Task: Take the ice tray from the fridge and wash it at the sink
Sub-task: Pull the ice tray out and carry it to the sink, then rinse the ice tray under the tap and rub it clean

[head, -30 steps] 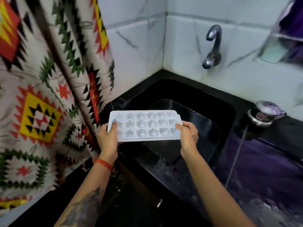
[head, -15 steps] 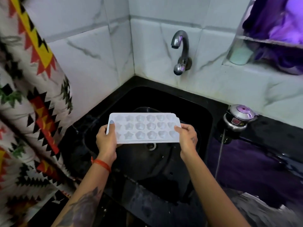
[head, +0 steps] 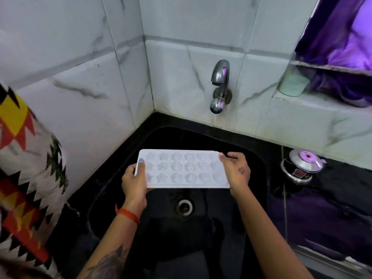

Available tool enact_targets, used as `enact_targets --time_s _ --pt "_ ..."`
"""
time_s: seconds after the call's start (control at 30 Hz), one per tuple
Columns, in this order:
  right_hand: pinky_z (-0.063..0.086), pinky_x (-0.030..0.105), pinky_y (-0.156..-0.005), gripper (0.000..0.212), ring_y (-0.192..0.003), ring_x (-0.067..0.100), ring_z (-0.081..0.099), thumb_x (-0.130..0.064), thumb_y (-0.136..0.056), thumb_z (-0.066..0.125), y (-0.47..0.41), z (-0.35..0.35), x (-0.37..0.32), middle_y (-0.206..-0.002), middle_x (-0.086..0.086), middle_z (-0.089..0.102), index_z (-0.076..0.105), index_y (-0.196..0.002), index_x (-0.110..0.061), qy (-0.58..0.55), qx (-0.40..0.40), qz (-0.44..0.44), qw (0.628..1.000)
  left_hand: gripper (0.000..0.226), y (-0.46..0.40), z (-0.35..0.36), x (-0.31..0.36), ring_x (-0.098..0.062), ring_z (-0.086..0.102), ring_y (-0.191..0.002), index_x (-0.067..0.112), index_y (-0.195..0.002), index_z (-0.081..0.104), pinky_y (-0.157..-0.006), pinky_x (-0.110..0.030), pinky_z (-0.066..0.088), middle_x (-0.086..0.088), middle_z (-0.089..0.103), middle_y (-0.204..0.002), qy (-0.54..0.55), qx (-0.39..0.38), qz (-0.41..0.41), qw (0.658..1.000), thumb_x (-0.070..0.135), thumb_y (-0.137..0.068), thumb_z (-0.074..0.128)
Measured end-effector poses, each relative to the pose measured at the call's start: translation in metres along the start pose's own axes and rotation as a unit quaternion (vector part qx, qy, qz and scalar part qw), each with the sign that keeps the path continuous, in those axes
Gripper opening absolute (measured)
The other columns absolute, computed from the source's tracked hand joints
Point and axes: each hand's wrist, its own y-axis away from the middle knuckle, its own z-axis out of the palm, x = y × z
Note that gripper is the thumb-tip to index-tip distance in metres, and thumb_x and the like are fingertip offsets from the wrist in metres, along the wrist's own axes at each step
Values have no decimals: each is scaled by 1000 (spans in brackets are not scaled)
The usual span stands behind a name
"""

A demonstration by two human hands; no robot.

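Observation:
A white ice tray (head: 182, 170) with star and flower shaped cells is held level over the black sink (head: 255, 158). My left hand (head: 134, 182) grips its left end, thumb on top. Its right end is gripped by my right hand (head: 237, 172). The metal tap (head: 220, 85) sticks out of the tiled wall beyond the tray; no water runs from it. The sink's drain (head: 184, 206) shows just below the tray.
A patterned curtain (head: 24, 178) hangs at the left. A steel lidded pot (head: 302, 168) stands on the black counter right of the sink. A wall niche (head: 330, 77) at upper right holds a pale cup and purple cloth.
The view has swung right and come closer, so the sink now lies straight below the tray. Both hands keep the same grip on the tray, which now hangs over the basin's middle.

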Motion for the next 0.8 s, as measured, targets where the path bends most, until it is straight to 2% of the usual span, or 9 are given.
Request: enact_targets --time_s 0.13,0.3,0.47,0.53,0.7,0.8 --pt "47 32 -89 42 -99 20 60 -43 -81 68 -28 16 -28 -108 1 63 56 -112 -17 9 26 -57 998 23 -13 10 3 -21 63 -80 18 -81 57 -70 -40 56 -5 64 -90 5 -20 1 1000 38 -93 55" --pt "46 33 -89 58 -106 27 58 -45 -81 67 -62 40 -69 -110 9 60 44 -124 -14 52 3 -120 991 24 -25 20 1 -23 64 -81 17 -83 59 -80 -46 56 -5 65 -89 -10 -32 2 999 39 -92 56" --pt "42 33 -90 74 -112 34 55 -49 -85 62 -89 56 -92 -121 15 59 26 -139 -13 135 -13 -187 973 24 -31 24 1 -26 65 -83 17 -82 60 -79 -42 55 -6 66 -89 -21 -40 10 999 38 -92 56" --pt "43 32 -87 73 -109 35 56 -50 -87 58 -99 60 -94 -118 15 61 23 -142 -15 177 -15 -203 963 24 -32 25 1 -26 65 -83 16 -84 61 -77 -39 54 -7 67 -90 -23 -43 8 999 38 -92 57" --pt "41 31 -74 56 -93 36 60 -36 -92 55 -119 58 -89 -99 17 65 33 -140 -19 257 0 -286 923 25 -33 27 -1 -24 64 -80 13 -86 61 -76 -38 53 -8 67 -89 -21 -46 4 999 37 -92 57" --pt "34 28 -67 51 -87 35 60 -32 -92 53 -125 57 -87 -92 17 63 36 -139 -22 306 -6 -312 900 25 -32 26 -3 -27 66 -82 13 -86 61 -78 -41 55 -10 68 -91 -22 -54 0 998 37 -92 56"
